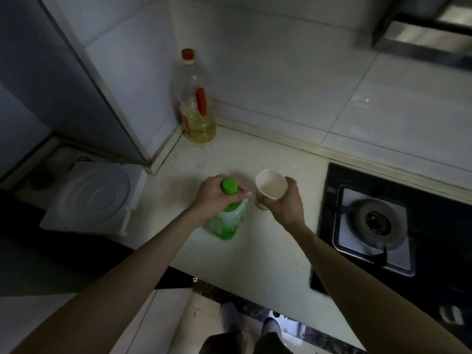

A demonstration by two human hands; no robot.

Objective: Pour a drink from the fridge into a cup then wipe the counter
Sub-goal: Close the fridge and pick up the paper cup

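Left hand (212, 194) grips green bottle (228, 221), right hand (283, 203) holds cup (270, 183)

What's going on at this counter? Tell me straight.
A person is at the counter. The left hand grips the green bottle by its neck; the bottle stands on the counter with its green cap on. The right hand holds a paper cup just beside it, tilted. Nothing is being poured yet. An oil bottle stands in the corner, and a gas stove lies to the right.
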